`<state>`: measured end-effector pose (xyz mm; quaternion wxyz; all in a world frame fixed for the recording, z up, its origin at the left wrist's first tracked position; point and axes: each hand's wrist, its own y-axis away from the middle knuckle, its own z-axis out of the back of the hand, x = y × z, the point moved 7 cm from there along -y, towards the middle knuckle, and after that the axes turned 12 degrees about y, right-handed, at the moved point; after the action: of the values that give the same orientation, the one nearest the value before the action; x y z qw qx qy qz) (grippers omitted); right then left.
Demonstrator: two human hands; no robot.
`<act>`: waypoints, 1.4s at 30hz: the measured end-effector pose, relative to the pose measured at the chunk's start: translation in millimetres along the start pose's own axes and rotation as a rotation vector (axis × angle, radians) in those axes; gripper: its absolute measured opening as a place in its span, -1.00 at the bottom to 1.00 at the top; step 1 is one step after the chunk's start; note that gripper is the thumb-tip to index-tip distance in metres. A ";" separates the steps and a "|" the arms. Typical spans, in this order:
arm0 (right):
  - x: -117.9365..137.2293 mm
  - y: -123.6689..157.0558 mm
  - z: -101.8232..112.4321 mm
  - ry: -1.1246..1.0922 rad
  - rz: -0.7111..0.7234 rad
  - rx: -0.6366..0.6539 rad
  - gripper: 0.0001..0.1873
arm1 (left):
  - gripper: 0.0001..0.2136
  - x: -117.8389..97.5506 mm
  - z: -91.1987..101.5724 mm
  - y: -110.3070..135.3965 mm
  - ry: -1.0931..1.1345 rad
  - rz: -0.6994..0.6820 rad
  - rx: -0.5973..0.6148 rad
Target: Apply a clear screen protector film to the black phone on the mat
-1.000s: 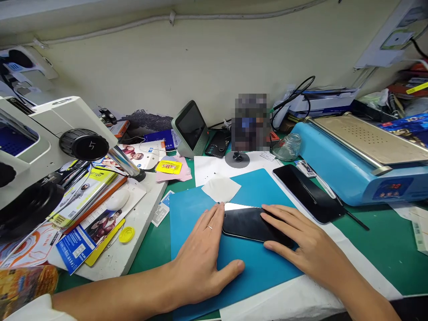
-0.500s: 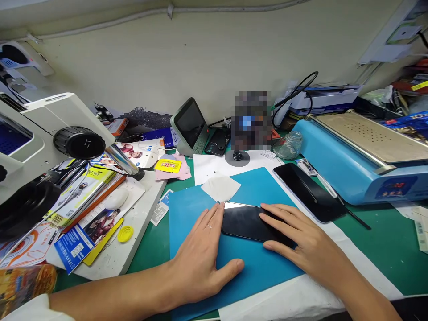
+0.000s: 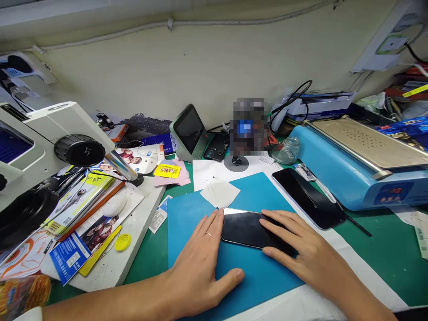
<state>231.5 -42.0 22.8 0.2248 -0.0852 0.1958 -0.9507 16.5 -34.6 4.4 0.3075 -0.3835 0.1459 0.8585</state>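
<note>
A black phone (image 3: pixel 245 228) lies screen up on a blue mat (image 3: pixel 187 214). My left hand (image 3: pixel 200 263) rests flat on the mat, fingers stretched out, its fingertips against the phone's left end. My right hand (image 3: pixel 301 252) lies flat across the phone's right end, fingers spread over the glass. A small white cloth square (image 3: pixel 220 193) sits on the mat just beyond the phone.
A second black phone (image 3: pixel 307 198) lies to the right, beside a blue machine (image 3: pixel 354 165). A microscope (image 3: pixel 43 147) and a heap of printed packets (image 3: pixel 83 205) fill the left. A small grey screen (image 3: pixel 189 131) and a glass jar (image 3: pixel 287 149) stand at the back.
Both hands stay in place on the phone and mat; only the camera view has shifted slightly.
</note>
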 end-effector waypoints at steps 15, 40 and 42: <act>2.4 0.8 1.1 0.076 0.050 -0.017 -0.56 | -0.03 0.6 -3.5 -1.9 -0.041 -0.031 0.011; -2.5 2.7 -5.8 0.052 0.060 0.006 -0.48 | -0.03 -0.4 -3.1 -2.2 -0.047 0.001 0.038; -3.2 2.3 -5.9 0.036 0.058 0.006 -0.48 | -0.03 -0.3 -3.2 -2.5 -0.042 0.009 0.041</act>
<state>233.8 -40.4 16.3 0.2490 -0.0617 0.1991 -0.9458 20.0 -34.3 2.5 0.3145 -0.3585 0.1585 0.8646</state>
